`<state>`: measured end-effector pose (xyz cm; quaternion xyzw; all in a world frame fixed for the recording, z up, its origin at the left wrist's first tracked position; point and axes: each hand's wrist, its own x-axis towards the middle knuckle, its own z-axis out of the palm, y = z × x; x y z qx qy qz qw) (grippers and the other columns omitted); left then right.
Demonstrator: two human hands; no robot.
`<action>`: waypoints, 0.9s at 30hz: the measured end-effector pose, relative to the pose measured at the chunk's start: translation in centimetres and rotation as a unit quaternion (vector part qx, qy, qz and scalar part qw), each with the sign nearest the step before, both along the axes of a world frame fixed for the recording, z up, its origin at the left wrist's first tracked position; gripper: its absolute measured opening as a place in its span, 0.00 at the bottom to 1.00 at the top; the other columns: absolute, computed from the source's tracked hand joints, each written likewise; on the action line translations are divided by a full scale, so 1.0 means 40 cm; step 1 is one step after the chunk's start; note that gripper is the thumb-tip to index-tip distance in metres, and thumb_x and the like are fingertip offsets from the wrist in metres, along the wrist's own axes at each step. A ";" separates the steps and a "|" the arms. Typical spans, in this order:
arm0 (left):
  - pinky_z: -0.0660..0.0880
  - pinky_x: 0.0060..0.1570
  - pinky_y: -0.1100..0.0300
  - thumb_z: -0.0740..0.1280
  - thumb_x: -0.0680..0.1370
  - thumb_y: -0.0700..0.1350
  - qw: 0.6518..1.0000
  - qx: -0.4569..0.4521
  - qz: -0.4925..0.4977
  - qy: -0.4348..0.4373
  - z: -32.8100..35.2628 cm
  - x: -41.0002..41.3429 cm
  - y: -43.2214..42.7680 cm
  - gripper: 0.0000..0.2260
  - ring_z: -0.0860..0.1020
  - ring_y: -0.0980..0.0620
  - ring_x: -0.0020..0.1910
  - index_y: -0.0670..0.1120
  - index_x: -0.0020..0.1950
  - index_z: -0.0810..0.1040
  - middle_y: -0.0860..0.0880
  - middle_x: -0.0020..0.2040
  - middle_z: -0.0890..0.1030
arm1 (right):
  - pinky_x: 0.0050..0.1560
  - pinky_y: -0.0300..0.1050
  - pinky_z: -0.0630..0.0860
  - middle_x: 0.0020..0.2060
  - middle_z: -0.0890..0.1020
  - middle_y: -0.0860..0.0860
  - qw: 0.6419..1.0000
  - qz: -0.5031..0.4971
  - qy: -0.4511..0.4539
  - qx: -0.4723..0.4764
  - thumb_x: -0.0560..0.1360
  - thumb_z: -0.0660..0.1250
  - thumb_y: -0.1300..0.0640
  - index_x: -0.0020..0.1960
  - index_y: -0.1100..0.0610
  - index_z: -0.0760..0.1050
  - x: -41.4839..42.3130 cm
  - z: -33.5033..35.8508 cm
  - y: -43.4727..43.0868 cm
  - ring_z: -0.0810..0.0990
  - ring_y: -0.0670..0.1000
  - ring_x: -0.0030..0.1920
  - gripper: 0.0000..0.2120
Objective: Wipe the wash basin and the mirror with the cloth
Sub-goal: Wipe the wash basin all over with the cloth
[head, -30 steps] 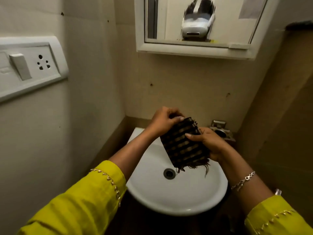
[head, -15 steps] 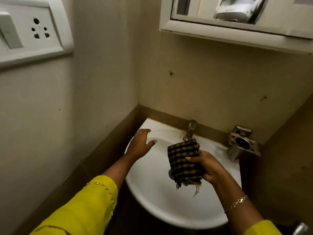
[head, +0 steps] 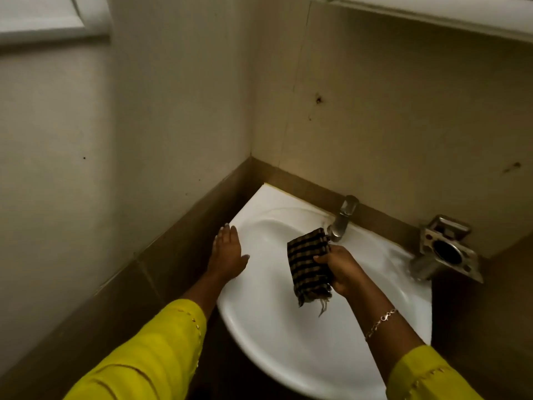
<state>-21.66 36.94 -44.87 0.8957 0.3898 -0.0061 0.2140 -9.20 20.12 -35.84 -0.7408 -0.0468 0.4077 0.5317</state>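
A white wash basin (head: 291,347) is fixed in the corner below me. My right hand (head: 340,268) grips a folded black-and-tan checked cloth (head: 308,264) above the bowl, just in front of the steel tap (head: 341,219); frayed threads hang from the cloth's lower end. My left hand (head: 227,252) rests flat, fingers straight, on the basin's left rim. Only the bottom edge of the white mirror frame (head: 432,13) shows at the top right; the glass itself is out of view.
A steel wall holder (head: 445,251) with a round hole sticks out at the basin's right. Tiled walls close in on the left and behind. A white switch plate (head: 43,21) sits at the top left.
My left hand let go of the cloth and moved left onto the basin rim. The right hand lowered the cloth toward the tap. My view tilted down, and the mirror slid out of sight.
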 end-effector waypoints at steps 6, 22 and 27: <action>0.43 0.73 0.53 0.57 0.73 0.35 0.998 0.058 0.021 -0.007 -0.073 -0.011 -0.014 0.34 0.41 0.42 0.75 0.36 0.73 0.39 0.38 0.75 0.40 | 0.59 0.56 0.73 0.54 0.78 0.61 0.997 -0.012 -0.069 -0.035 0.78 0.51 0.69 0.65 0.64 0.68 0.055 -0.007 0.087 0.76 0.62 0.57 0.17; 0.46 0.69 0.57 0.64 0.71 0.35 0.987 0.141 0.030 -0.076 -0.132 -0.014 0.005 0.34 0.53 0.41 0.74 0.36 0.72 0.50 0.38 0.75 0.53 | 0.74 0.59 0.42 0.76 0.46 0.58 0.724 0.336 -0.516 -0.311 0.77 0.56 0.42 0.76 0.56 0.43 0.162 -0.262 0.175 0.45 0.61 0.75 0.36; 0.63 0.61 0.51 0.76 0.56 0.34 0.985 0.167 0.027 -0.022 -0.141 -0.011 0.008 0.38 0.73 0.39 0.63 0.33 0.65 0.68 0.35 0.65 0.72 | 0.73 0.59 0.40 0.75 0.44 0.60 0.720 0.324 -0.530 -0.310 0.79 0.50 0.42 0.76 0.56 0.41 0.174 -0.280 0.177 0.42 0.62 0.75 0.33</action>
